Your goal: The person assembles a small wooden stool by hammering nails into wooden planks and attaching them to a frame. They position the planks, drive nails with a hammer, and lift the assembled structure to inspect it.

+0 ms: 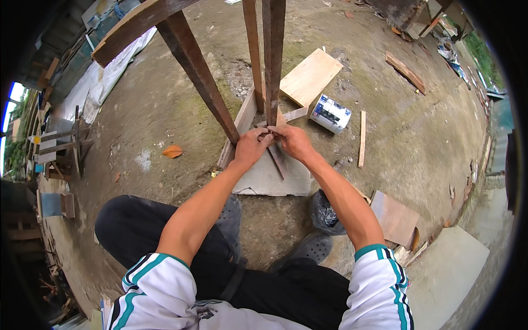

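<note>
My left hand (254, 145) and my right hand (295, 142) meet at the foot of a dark upright wooden post (274, 60). Fingers of both hands are pinched together there; what lies between them is too small or hidden to make out. Just under them a short dark wood strip (278, 162) slants over a pale grey slab (272, 181). The post belongs to a wooden frame with another leg (201, 77) to the left, a thinner leg (253, 49) behind, and a top board (135, 30). A low side board (242, 124) runs along the ground beside my left hand.
Right of the frame lie a light wooden board (311, 77), a tin can (330, 114) on its side and a thin stick (362, 138). A bag of nails (327, 214) sits by my right shoe (313, 248). Flat panels (393, 217) lie at the lower right.
</note>
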A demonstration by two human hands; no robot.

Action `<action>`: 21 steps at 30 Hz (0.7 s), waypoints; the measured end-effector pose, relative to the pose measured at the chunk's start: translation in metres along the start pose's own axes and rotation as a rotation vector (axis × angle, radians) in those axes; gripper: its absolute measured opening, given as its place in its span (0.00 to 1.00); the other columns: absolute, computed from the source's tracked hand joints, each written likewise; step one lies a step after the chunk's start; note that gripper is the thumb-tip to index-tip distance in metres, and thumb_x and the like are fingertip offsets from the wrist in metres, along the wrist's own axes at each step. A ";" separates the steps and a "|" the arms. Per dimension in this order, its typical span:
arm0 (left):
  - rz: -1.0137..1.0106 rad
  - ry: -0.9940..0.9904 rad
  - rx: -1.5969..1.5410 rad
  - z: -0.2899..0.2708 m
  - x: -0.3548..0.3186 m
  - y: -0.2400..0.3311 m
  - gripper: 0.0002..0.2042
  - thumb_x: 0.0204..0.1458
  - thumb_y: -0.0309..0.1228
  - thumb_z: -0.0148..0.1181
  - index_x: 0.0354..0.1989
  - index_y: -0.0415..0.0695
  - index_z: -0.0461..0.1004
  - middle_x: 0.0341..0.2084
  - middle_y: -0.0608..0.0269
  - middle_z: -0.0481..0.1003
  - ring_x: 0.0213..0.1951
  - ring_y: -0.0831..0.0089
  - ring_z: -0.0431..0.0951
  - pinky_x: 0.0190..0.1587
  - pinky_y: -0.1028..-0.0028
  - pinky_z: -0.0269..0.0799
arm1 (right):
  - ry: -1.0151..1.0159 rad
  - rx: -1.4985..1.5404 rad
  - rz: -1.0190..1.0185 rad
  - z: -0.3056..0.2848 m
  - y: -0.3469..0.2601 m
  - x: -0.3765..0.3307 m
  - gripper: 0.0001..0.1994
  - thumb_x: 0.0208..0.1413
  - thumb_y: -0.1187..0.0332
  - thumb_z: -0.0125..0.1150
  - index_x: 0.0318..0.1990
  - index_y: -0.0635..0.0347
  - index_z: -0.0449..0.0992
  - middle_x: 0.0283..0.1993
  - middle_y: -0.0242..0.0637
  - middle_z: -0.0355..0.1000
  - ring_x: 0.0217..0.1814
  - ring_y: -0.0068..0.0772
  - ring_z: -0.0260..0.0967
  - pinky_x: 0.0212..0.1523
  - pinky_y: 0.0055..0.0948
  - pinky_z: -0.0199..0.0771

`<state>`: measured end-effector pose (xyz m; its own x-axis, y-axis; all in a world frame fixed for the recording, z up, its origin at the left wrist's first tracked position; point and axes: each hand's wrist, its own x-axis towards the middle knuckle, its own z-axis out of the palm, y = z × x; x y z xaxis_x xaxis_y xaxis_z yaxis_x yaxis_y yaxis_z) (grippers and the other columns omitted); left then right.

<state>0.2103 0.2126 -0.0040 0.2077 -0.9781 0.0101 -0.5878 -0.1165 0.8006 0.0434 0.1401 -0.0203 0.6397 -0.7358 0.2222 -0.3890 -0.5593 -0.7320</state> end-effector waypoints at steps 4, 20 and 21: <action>0.096 0.013 0.036 0.007 0.006 -0.004 0.11 0.56 0.34 0.63 0.42 0.40 0.81 0.32 0.50 0.81 0.33 0.63 0.82 0.38 0.68 0.76 | 0.010 0.154 0.025 -0.001 0.012 -0.006 0.16 0.57 0.72 0.56 0.52 0.54 0.79 0.44 0.46 0.78 0.47 0.49 0.76 0.48 0.38 0.75; 0.056 0.068 0.024 0.007 0.000 -0.012 0.12 0.57 0.36 0.60 0.40 0.40 0.81 0.38 0.46 0.80 0.41 0.49 0.80 0.45 0.59 0.74 | -0.474 -0.419 0.687 -0.113 0.081 -0.196 0.20 0.52 0.58 0.67 0.46 0.61 0.72 0.45 0.54 0.75 0.50 0.59 0.72 0.49 0.49 0.73; 0.058 0.068 0.050 0.007 0.000 -0.009 0.12 0.58 0.36 0.60 0.40 0.40 0.81 0.35 0.46 0.80 0.39 0.51 0.81 0.43 0.61 0.74 | -0.456 -0.436 0.698 -0.111 0.082 -0.202 0.22 0.51 0.57 0.69 0.47 0.60 0.71 0.45 0.53 0.74 0.51 0.59 0.72 0.49 0.49 0.73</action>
<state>0.2100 0.2127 -0.0161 0.2235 -0.9698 0.0979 -0.6387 -0.0698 0.7663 -0.1915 0.2005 -0.0536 0.3299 -0.7896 -0.5174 -0.9374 -0.2096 -0.2780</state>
